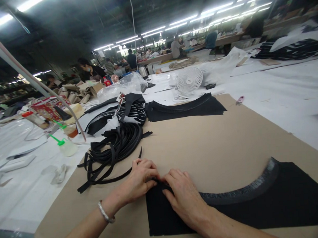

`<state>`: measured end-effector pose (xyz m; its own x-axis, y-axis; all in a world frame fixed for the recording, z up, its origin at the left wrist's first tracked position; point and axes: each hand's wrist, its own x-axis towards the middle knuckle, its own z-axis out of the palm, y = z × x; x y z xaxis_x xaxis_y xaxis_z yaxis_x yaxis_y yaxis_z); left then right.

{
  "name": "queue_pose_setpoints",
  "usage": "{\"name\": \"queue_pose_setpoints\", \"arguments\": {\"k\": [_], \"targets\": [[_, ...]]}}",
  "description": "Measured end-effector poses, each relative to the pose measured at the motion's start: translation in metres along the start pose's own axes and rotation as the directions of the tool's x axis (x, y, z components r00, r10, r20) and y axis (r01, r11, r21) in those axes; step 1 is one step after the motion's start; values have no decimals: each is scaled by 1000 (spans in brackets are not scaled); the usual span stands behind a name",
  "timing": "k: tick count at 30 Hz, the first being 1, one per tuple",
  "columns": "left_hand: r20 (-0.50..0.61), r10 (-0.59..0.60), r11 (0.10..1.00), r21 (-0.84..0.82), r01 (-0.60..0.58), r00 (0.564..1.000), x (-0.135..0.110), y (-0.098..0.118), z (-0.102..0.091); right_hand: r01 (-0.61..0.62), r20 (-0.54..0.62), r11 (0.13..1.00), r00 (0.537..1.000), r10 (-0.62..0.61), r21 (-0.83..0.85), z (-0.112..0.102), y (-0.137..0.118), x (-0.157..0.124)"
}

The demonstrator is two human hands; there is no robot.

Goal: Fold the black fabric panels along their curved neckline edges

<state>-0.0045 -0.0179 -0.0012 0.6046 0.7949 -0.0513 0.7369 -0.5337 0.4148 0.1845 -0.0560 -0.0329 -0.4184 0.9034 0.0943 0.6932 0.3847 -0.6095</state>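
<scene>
A black fabric panel (249,215) with a deep curved edge lies flat in front of me. A shiny dark band follows that curve. At the panel's upper left corner, my left hand (143,175) pinches the edge between thumb and fingers. Close beside it, my right hand (183,194) grips the same edge, its thumb on top of the fabric. What lies between the fingertips is mostly hidden. Left of my hands is a coil of black strips (117,146); one strip runs up to my left hand, and I cannot tell whether it is held.
Brown board (197,145) covers the table under the work. Behind lie stacked black panels (185,108) and a striped bundle (133,109). A white fan (189,80) stands farther back. Green-tipped bottles (67,147) and a slanting pole (34,74) are at left. Other people work far off.
</scene>
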Motion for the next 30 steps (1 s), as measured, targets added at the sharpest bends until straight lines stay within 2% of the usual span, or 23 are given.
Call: {"name": "queue_pose_setpoints", "arguments": {"k": [4, 7, 10, 16, 20, 30], "targets": [[-25, 105, 992, 76, -103, 994, -4, -5, -2, 42, 15, 999, 999, -42, -32, -1, 1, -3], [-28, 235, 951, 215, -223, 972, -8, -9, -5, 76, 14, 996, 997, -75, -54, -1, 2, -4], [-5, 293, 908, 314, -276, 956, -13, -12, -7, 91, -2, 995, 996, -91, -43, 0, 3, -6], [42, 302, 878, 378, -295, 952, -17, -14, -9, 110, -26, 994, 994, -110, 11, 2, 7, -9], [22, 313, 879, 371, -298, 950, -17, -14, -11, 93, -46, 993, 995, -90, 68, 1, 9, -8], [17, 289, 887, 371, -275, 957, -17, -18, -8, 115, -19, 991, 993, -114, 73, 0, 10, -8]]}}
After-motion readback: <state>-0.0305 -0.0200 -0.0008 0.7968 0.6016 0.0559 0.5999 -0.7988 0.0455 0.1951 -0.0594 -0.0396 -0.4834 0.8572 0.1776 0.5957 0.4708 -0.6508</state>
